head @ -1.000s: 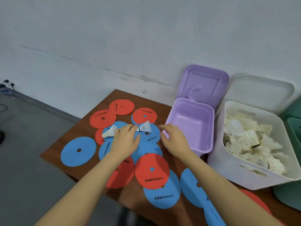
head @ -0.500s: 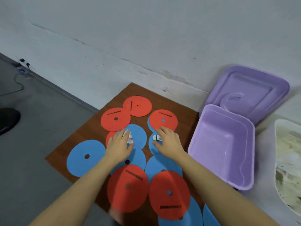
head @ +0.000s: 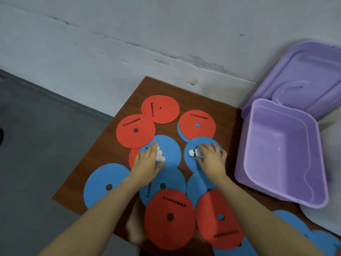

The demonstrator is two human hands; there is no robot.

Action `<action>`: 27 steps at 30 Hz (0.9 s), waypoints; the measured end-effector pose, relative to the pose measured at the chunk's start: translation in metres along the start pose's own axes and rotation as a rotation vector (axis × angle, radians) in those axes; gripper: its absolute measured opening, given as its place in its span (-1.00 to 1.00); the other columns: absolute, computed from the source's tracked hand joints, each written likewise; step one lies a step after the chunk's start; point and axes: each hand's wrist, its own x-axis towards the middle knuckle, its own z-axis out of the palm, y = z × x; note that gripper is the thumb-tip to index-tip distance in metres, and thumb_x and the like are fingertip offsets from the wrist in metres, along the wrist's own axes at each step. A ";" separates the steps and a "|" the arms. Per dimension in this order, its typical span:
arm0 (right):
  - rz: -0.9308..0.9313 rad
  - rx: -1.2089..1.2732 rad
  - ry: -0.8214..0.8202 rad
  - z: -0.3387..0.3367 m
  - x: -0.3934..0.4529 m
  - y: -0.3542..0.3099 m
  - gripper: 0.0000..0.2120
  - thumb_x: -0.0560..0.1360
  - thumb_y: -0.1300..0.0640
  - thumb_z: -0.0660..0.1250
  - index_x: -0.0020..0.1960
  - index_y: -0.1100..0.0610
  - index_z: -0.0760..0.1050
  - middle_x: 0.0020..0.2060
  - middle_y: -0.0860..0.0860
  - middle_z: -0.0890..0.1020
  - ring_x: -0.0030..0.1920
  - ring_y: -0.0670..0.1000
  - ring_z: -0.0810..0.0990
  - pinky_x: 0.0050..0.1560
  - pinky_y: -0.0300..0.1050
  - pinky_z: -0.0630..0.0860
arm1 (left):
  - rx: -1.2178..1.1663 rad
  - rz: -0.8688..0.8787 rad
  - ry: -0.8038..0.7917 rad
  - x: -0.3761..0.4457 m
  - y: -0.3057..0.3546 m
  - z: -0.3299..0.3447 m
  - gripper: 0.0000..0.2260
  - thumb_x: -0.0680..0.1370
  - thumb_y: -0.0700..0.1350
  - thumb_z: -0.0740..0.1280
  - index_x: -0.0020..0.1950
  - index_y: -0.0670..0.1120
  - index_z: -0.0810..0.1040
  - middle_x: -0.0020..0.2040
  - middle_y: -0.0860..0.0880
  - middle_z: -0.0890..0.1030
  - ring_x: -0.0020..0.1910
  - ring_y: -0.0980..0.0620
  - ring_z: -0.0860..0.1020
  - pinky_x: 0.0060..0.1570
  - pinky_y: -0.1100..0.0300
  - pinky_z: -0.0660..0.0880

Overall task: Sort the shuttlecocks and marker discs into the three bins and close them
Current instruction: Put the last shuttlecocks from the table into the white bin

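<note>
The left hand curls around a white shuttlecock on a blue disc; the right hand grips another shuttlecock by its feathers, cork pointing left; the open purple bin sits on the table just right of the right hand.

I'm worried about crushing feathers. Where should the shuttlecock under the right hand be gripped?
Judging by its pose, pinch the shuttlecock at the waist, where the white cork head joins the skirt. It lies on its side on a blue marker disc, head pointing left, so come from above; the right hand already covers the skirt.
</note>
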 end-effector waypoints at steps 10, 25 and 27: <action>-0.057 0.084 0.200 0.013 -0.036 -0.010 -0.75 0.28 0.03 0.38 -0.06 0.06 0.56 -0.06 -0.03 0.63 0.04 0.06 0.60 0.10 -0.07 0.16 | -0.152 0.221 0.014 -0.002 -0.012 -0.004 -0.26 0.50 0.37 -0.08 0.50 -0.12 0.15 0.25 -0.11 0.45 0.16 -0.07 0.46 0.07 0.08 0.44; -0.194 -0.023 0.612 -0.084 -0.065 0.008 -0.73 0.50 -0.08 0.21 0.11 -0.05 0.57 -0.03 -0.07 0.62 -0.09 -0.01 0.55 0.04 -0.03 0.20 | -0.253 0.357 0.200 0.010 0.088 -0.064 -0.43 0.57 0.06 0.23 0.51 -0.04 0.10 0.39 -0.07 0.34 0.32 -0.05 0.36 0.15 0.09 0.40; -0.170 0.001 0.663 -0.107 -0.067 0.023 -0.72 0.50 -0.09 0.20 0.13 -0.05 0.57 -0.03 -0.08 0.62 -0.09 -0.01 0.54 0.04 -0.02 0.21 | -0.262 0.389 0.234 0.011 0.116 -0.071 -0.43 0.56 0.08 0.24 0.50 -0.06 0.14 0.35 -0.09 0.39 0.28 -0.08 0.40 0.14 0.07 0.41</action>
